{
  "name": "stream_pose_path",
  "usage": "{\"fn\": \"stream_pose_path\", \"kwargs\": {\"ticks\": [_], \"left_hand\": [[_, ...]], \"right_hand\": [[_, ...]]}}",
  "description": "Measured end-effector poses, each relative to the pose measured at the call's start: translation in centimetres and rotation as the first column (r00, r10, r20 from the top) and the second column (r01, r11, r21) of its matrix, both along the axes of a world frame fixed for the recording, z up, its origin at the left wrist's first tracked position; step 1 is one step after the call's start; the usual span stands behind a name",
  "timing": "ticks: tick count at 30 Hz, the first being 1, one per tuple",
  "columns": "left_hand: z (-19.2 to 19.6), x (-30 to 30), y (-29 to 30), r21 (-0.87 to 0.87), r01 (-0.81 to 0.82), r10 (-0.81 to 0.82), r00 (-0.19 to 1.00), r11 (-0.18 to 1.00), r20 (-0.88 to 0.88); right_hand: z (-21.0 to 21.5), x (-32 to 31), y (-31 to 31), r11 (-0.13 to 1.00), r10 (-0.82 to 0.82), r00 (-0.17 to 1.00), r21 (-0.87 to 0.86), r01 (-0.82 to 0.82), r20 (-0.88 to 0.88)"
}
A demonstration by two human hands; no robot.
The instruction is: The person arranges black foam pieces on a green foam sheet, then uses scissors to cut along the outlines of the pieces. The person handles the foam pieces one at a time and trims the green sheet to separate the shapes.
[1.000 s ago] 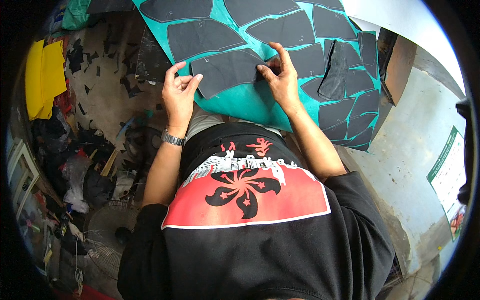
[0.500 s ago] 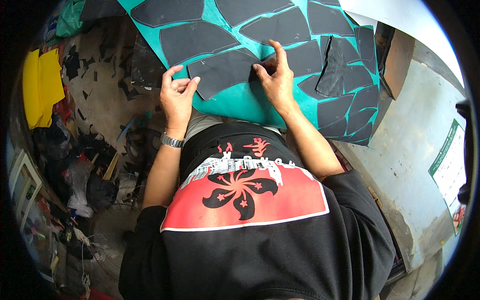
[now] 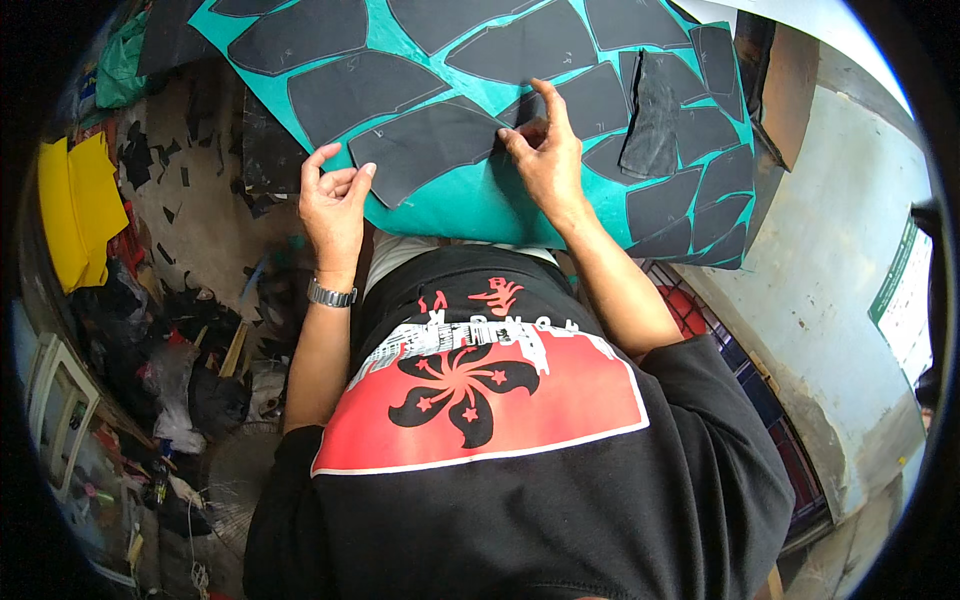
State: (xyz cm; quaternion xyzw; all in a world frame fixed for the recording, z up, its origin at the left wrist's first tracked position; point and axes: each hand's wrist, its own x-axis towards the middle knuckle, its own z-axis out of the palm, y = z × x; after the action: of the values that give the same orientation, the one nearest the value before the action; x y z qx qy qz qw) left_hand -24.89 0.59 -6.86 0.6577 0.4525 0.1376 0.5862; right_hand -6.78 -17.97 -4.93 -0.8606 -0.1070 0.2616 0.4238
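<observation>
Scraps (image 3: 170, 160) litter the floor at left, more dark cut shapes (image 3: 330, 30) crowd the teal table (image 3: 470, 200). Left hand (image 3: 335, 205) and right hand (image 3: 545, 160) pinch the dark cut piece (image 3: 430, 150) by its ends at the near edge, long axis running left-right.

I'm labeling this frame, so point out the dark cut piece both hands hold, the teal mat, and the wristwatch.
dark cut piece (image 3: 425, 150), head view, middle of its flat face.
teal mat (image 3: 470, 195), head view, bare patch near its front edge.
wristwatch (image 3: 331, 294), head view, metal band on the left wrist.
</observation>
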Motion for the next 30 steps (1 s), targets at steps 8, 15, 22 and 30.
{"fn": "stream_pose_path", "kwargs": {"ticks": [8, 15, 22, 30], "left_hand": [[0.3, 0.5, 0.1, 0.033, 0.015, -0.014, 1.000, 0.999, -0.027], [1.4, 1.2, 0.7, 0.242, 0.184, -0.135, 0.969, 0.953, -0.207], [1.3, -2.3, 4.9, 0.254, -0.005, 0.025, 0.997, 0.967, -0.077], [-0.3, -2.9, 8.7, 0.190, -0.225, 0.214, 0.974, 0.956, 0.072]], "right_hand": [[1.2, 0.6, 1.4, 0.893, 0.254, 0.942, -0.426, -0.141, 0.221], [2.1, 1.7, 3.7, 0.909, 0.414, 0.654, -0.247, -0.337, 0.633], [-3.3, 0.4, 10.0, 0.693, 0.714, 0.424, -0.473, -0.545, 0.558], [-3.6, -4.8, 16.1, 0.469, 0.777, 0.149, -0.403, -0.786, 0.612]]}}
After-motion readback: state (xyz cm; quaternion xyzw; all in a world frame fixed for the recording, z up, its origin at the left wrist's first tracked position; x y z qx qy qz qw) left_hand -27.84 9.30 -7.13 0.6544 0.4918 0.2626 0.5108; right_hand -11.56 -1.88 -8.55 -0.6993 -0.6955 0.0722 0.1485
